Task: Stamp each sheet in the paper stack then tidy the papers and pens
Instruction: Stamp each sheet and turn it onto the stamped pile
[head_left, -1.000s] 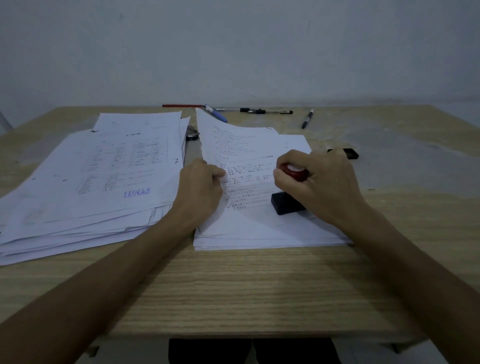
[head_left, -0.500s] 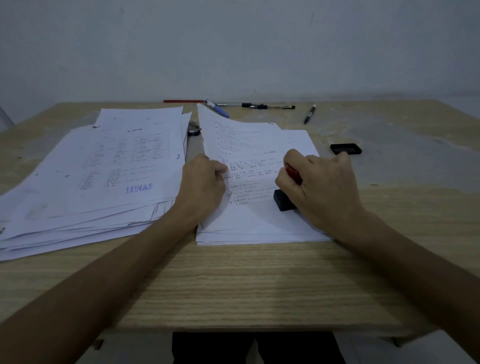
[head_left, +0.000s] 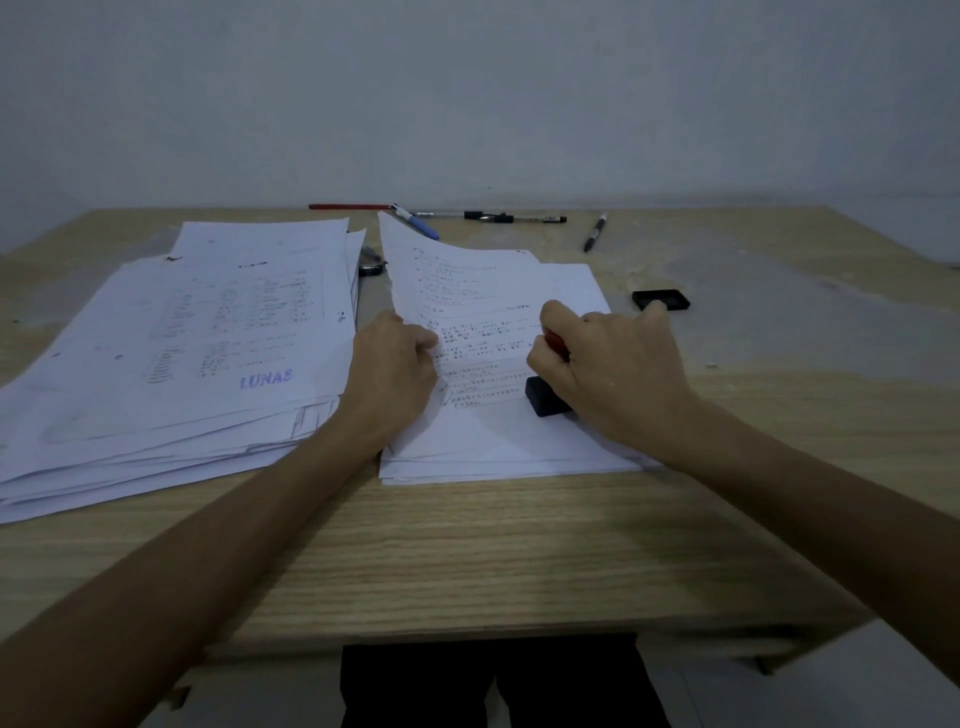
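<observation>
**Stamp pressed on a lifted sheet: smudge risk**

The black-based, red-handled rubber stamp (head_left: 545, 396) was gripped in the right hand (head_left: 613, 364) at centre frame, its base set on the white unstamped paper stack (head_left: 519, 447). The top printed sheet (head_left: 467, 291) was pinched at its left edge by the left hand (head_left: 397, 369) and was curled upward. A blurred or missed imprint was judged likely if that sheet were tugged under the stamp.
</observation>
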